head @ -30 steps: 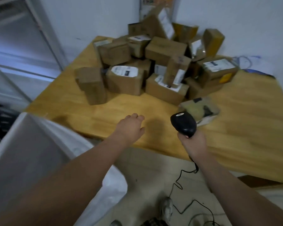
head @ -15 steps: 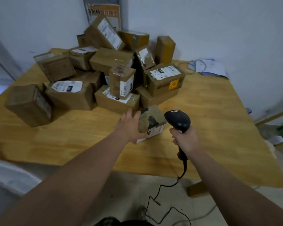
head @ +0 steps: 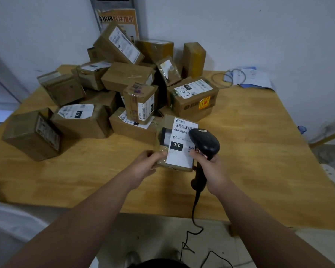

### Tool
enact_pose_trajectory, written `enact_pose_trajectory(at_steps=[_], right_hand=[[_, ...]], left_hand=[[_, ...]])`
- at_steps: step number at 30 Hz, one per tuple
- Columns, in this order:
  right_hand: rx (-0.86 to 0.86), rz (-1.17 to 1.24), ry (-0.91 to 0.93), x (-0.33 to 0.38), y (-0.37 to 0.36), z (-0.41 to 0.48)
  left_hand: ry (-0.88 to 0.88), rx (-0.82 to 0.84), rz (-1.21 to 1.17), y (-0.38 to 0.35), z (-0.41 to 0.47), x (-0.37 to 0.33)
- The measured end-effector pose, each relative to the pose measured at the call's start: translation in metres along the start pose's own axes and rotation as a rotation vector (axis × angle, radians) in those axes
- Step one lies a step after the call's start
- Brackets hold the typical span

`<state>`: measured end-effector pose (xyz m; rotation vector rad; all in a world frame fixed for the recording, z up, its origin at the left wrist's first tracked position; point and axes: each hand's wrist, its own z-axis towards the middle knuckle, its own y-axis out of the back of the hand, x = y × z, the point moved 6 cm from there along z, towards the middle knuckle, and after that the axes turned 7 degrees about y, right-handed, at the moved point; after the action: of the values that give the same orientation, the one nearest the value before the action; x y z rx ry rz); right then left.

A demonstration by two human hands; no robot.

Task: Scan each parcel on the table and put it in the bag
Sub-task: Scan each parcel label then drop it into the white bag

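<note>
My left hand (head: 146,163) grips a small taped cardboard parcel (head: 177,149) by its near left edge, tilted so its white label marked 010 faces me. My right hand (head: 211,167) holds a black corded barcode scanner (head: 204,144) by its handle, the scanner's head overlapping the label's right side. Behind them, a heap of several brown cardboard parcels (head: 124,89) covers the back left of the wooden table (head: 259,151). The white bag (head: 14,229) shows at the lower left, beside the table's near edge.
Papers and a loop of wire (head: 246,78) lie at the table's back right by the wall. The scanner's cable (head: 195,219) hangs over the near edge to the floor. An orange poster (head: 118,22) leans on the wall behind the heap.
My left hand reached to the small parcel, took hold of it and turned it label-up. My right hand brought the scanner over the label. The view swung right, away from the bag.
</note>
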<state>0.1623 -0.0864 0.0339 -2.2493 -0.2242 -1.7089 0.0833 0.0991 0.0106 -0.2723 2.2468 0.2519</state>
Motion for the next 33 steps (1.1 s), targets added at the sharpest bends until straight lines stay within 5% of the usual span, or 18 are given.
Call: enact_pose_trajectory(at_steps=[23,33], right_hand=[[0.23,-0.477,0.105,0.018,-0.038,0.0],[0.145,-0.523,0.172,0.02,-0.051,-0.01]], left_hand=[[-0.016,-0.035,0.134,0.042,-0.028,-0.008],[-0.132,-0.236,-0.129,0.066,-0.021,-0.008]])
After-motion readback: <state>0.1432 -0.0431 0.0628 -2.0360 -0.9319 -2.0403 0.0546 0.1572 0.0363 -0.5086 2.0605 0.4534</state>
